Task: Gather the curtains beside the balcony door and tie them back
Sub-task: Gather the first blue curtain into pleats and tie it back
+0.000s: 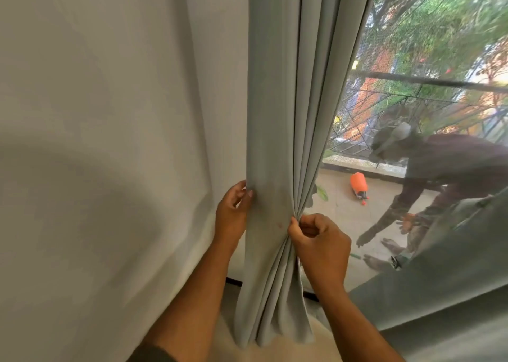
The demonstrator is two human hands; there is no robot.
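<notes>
Left hand (233,210), forearm raised, grips the wall-side edge of the grey-green curtain (277,141), fingers curled around the fold. Right hand (319,240) pinches the bunched pleats at the glass side. The matte, woven fabric hangs in long vertical folds between the white wall (110,114) and the balcony door glass (412,114).
</notes>
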